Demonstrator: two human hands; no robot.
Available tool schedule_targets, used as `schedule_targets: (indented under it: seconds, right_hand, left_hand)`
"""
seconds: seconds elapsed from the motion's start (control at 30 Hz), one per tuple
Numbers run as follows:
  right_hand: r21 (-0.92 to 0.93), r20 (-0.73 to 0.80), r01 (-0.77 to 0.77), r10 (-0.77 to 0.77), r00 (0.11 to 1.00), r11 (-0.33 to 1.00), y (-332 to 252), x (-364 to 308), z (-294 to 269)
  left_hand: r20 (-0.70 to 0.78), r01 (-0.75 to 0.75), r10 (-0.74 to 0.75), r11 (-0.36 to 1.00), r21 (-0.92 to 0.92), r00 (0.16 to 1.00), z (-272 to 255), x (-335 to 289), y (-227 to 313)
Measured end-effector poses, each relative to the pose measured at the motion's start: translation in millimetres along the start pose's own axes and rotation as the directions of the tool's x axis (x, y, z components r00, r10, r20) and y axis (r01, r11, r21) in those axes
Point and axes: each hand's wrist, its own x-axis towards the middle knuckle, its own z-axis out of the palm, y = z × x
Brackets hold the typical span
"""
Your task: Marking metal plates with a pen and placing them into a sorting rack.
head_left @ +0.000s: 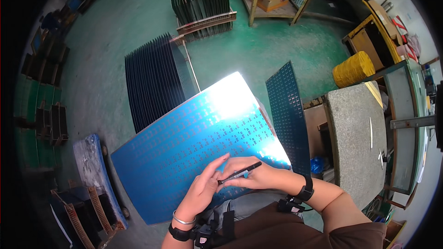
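Note:
A black marker pen [242, 172] is gripped by my right hand [251, 175], its barrel slanting down to the left. My left hand [203, 188] meets it at the lower end, with the thumb and fingers closing about the tip; whether a cap is there is hidden. Both hands are above the near edge of a large blue panel [184, 143] covered in rows of small rectangular marks. Light glares strongly off the panel's far right corner. A second, dark blue patterned panel [288, 115] stands upright just to the right.
Beyond the big panel, a rack of dark upright sheets [152, 80] stands on the green floor, with another sheet rack [200, 0] behind. On the right are a grey stone-like slab [357, 138] and a yellow wrapped roll [353, 69]. A blue-edged cart [97, 175] stands left.

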Motion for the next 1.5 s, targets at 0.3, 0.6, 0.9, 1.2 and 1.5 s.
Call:
schedule_targets:
  seconds: [0.3, 0.6, 0.9, 1.2, 1.5]
  right_hand:
    - [-0.140, -0.109, 0.071, -0.086, 0.990, 0.988, 3, 7, -21]
    - [-0.509, -0.796, -0.857, -0.421, 0.435, 0.077, 5, -198, -226]
    - [-0.019, -0.943, -0.826, -0.265, 0.202, -0.563, 43, -278, -214]
    - [-0.151, -0.545, -0.598, 0.439, 0.714, 0.787, 64, -62, -140]
    - [-0.017, -0.595, -0.375, 0.291, 0.749, 0.927, 79, -28, -119]
  left_hand:
    - [-0.163, -0.082, 0.052, 0.979, -0.187, 0.985, -19, 9, -14]
    - [-0.855, 0.004, 0.039, 0.999, 0.048, 0.518, -149, -83, -58]
    - [-0.994, 0.103, 0.023, 0.994, 0.034, 0.105, -219, -182, -161]
    - [-0.955, 0.036, -0.219, 0.976, -0.216, 0.199, -239, -172, -175]
    - [-0.982, -0.253, -0.051, 0.963, -0.097, 0.180, -216, -174, -112]
